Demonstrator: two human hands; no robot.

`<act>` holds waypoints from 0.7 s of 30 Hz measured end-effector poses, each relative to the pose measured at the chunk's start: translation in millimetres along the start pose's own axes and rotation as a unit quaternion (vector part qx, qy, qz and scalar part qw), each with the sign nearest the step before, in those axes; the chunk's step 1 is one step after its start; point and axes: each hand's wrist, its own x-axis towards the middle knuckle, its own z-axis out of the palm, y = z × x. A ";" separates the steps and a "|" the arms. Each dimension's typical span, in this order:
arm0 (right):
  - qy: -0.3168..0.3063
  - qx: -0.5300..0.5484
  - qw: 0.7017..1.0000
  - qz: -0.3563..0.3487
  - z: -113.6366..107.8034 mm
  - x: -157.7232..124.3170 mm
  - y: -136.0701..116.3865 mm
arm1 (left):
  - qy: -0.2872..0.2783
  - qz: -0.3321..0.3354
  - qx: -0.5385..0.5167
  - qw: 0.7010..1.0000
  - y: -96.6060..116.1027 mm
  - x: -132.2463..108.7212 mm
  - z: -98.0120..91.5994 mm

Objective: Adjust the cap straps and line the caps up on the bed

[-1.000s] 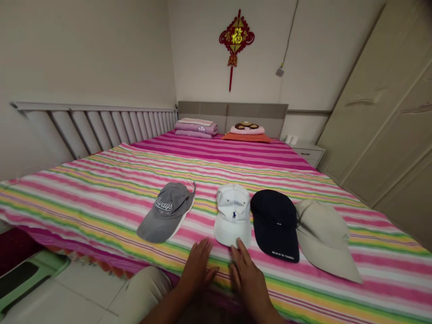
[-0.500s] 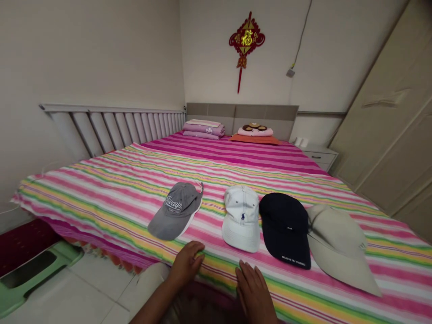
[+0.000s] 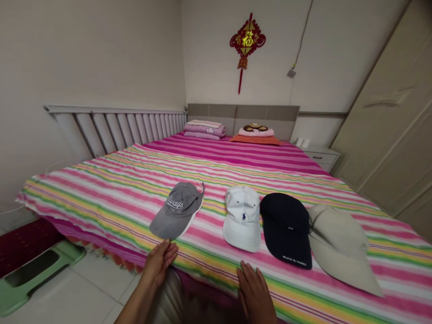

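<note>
Four kinds of cap lie in a loose row on the striped bed sheet (image 3: 111, 198). Leftmost is a grey baseball cap (image 3: 177, 211) with white "Always" lettering, its brim toward me. My left hand (image 3: 160, 261) is just below that brim, palm turned inward, fingers extended and holding nothing. A white cap (image 3: 242, 220) with a small blue emblem sits in the middle. Beside it is a black cap (image 3: 286, 229), which touches a beige cap (image 3: 340, 243) at the right. My right hand (image 3: 255, 290) rests flat near the bed's front edge, below the white cap, its fingers stretched out.
Folded purple bedding (image 3: 204, 130) and an orange pillow (image 3: 254, 139) lie by the headboard (image 3: 266, 114). A white rail (image 3: 135, 121) runs along the left. On the floor at left stands a green stool (image 3: 67, 254); a nightstand (image 3: 322, 157) is at the far right.
My left hand has moved left, from near the bed's front middle to just below the grey cap's brim, and its fingers have straightened. My right hand stays almost where it was.
</note>
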 end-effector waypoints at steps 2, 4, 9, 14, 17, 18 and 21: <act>-0.001 0.008 1.000 0.005 -0.3 -0.3 0.0 | 0.019 0.007 -0.022 1.000 6.4 2.9 3.3; -0.003 0.010 1.000 0.009 -0.4 -0.7 0.0 | 0.027 0.005 -0.033 0.999 11.3 7.0 7.0; -0.001 0.015 1.000 0.007 3.3 -2.8 0.9 | 0.029 -0.005 -0.035 0.999 15.6 15.0 12.1; -0.003 0.011 1.000 0.009 3.5 -1.1 1.8 | 0.026 -0.002 -0.033 0.999 15.9 15.8 11.1; -0.007 -0.009 1.000 0.005 -1.1 2.8 1.5 | 0.023 -0.006 -0.028 0.999 15.9 16.1 10.3; -0.008 -0.012 1.000 0.005 -2.7 4.0 1.2 | 0.023 -0.007 -0.025 0.999 15.7 16.5 10.2; -0.015 -0.010 1.000 0.012 -5.5 6.1 0.2 | 0.039 -0.005 -0.021 0.999 14.8 18.2 10.0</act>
